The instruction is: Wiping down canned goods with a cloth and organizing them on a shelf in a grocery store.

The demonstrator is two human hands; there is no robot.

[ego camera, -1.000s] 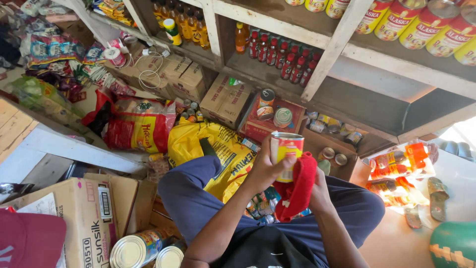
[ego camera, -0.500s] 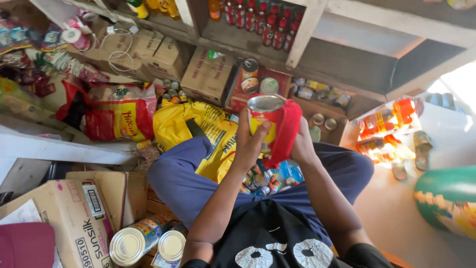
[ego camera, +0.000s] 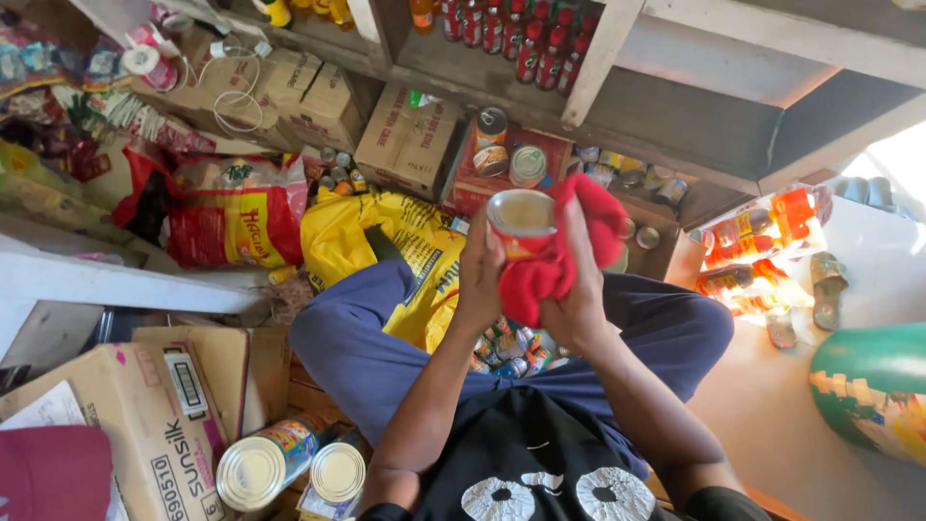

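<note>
My left hand (ego camera: 480, 275) grips a red and yellow tin can (ego camera: 519, 220) from its left side, its pale end tilted up toward the camera. My right hand (ego camera: 576, 294) presses a red cloth (ego camera: 564, 246) against the right side of the can. Both hands are raised in front of my chest, above my knees in blue trousers (ego camera: 376, 338). Several small tins (ego camera: 506, 342) lie on the floor between my legs.
A yellow sack (ego camera: 410, 251) and a red sack (ego camera: 231, 217) lie ahead. Cardboard boxes (ego camera: 410, 135) and tins sit under wooden shelves with red bottles (ego camera: 521, 43). Two large tins (ego camera: 289, 463) and a box (ego camera: 145, 425) are at the lower left. A green object (ego camera: 868, 386) is right.
The can has tipped so its end faces up, and the red cloth has shifted from below the can to its right side, wrapping round it. The view has dropped slightly.
</note>
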